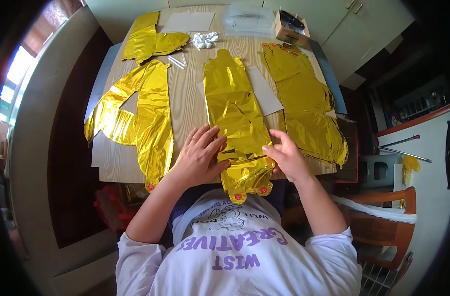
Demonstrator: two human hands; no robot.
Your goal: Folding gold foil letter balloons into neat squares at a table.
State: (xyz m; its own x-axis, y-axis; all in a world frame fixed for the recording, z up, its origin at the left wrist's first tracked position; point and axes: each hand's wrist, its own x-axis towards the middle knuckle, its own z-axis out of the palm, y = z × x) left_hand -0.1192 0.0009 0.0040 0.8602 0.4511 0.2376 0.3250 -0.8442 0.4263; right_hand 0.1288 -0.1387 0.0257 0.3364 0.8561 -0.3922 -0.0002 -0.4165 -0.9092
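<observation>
A flat gold foil balloon (230, 106) lies lengthwise in front of me, its near end with red-dotted tabs hanging past the table's front edge. My left hand (197, 155) rests on its left edge, fingers stretched out and flat. With the thumb on top, my right hand (286, 158) grips the balloon's right edge near a crosswise crease; its lower fingers are partly hidden. To the left is a flat gold foil balloon shaped like the figure four (153, 113). On the right lies a stack of flat gold foil balloons (304, 98).
Another gold foil piece (143, 39) lies far left, near a pile of small white items (205, 40) and white sticks (176, 61). A white sheet (267, 91) lies partly under the middle balloon. At the back are a clear plastic bag (248, 20) and a cardboard box (291, 29) holding dark objects.
</observation>
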